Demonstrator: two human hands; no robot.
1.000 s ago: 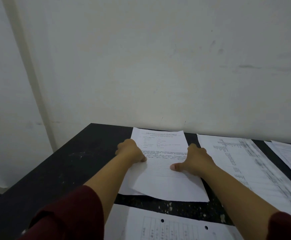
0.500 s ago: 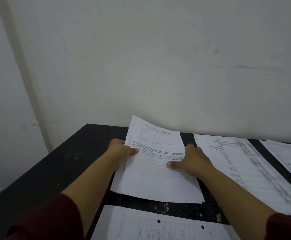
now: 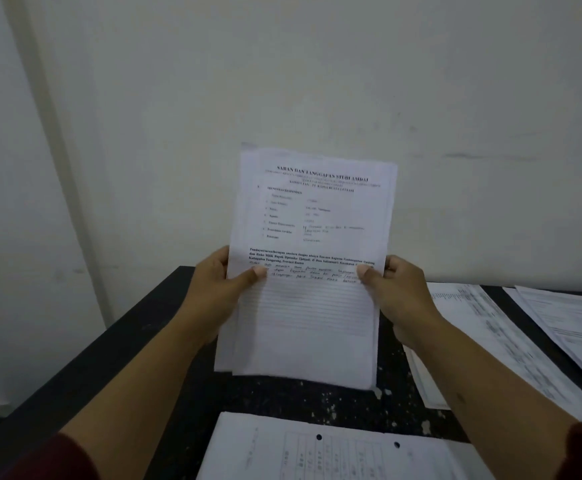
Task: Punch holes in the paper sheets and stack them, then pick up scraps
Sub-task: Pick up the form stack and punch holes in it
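The left hand (image 3: 218, 289) grips the left edge of a sheaf of sheets (image 3: 308, 271), thumb across the printed front and fingers behind. The right hand (image 3: 398, 292) holds the right edge the same way, thumb on the handwritten lines. The sheaf stands nearly upright above the black desk (image 3: 137, 344), clear of its top, with the edges of its pages slightly out of line at the left and top. Below it, at the near edge, lies a punched sheet (image 3: 317, 452) with two holes showing. Pale specks (image 3: 379, 393), perhaps scraps, dot the desk between them. To the right lie more printed papers (image 3: 511, 344), flat and overlapping. A pale wall (image 3: 282, 81) rises behind.
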